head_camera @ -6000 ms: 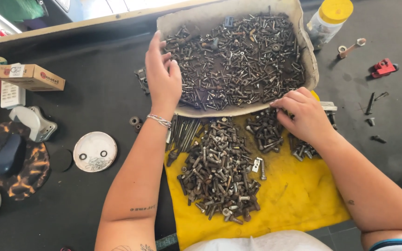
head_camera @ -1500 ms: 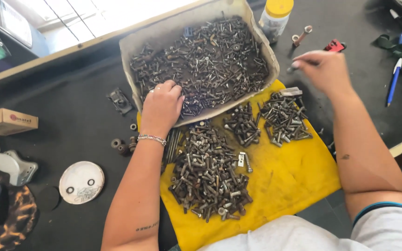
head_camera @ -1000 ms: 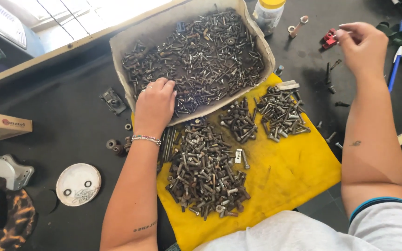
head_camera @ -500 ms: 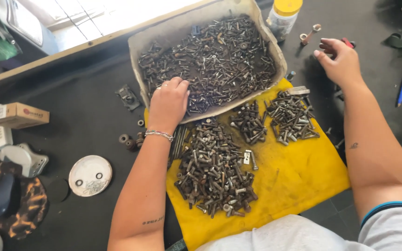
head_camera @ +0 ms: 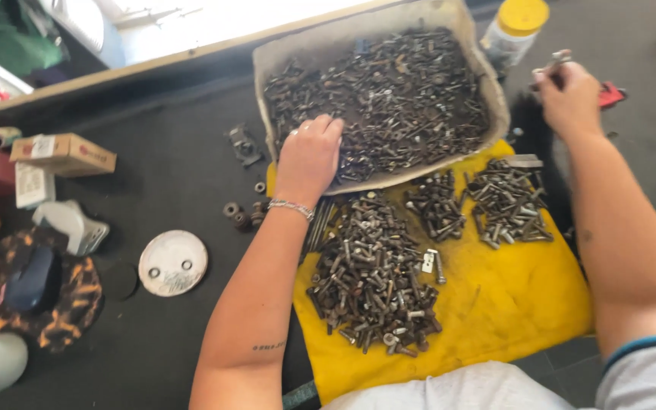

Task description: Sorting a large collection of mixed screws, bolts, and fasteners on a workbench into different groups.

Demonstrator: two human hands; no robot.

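Under the left hand (head_camera: pixel 309 156) lies a tray (head_camera: pixel 487 83) full of bolts (head_camera: pixel 396 99), its fingers (head_camera: pixel 320 127) spread flat on them. Right hand (head_camera: pixel 571 95) fingers pinch one small bolt (head_camera: pixel 559 59), beside a yellow-lidded jar (head_camera: pixel 514 34).

Jar (head_camera: pixel 516 32) perhaps crowds tray (head_camera: pixel 495 114); mat (head_camera: pixel 153 175) open.
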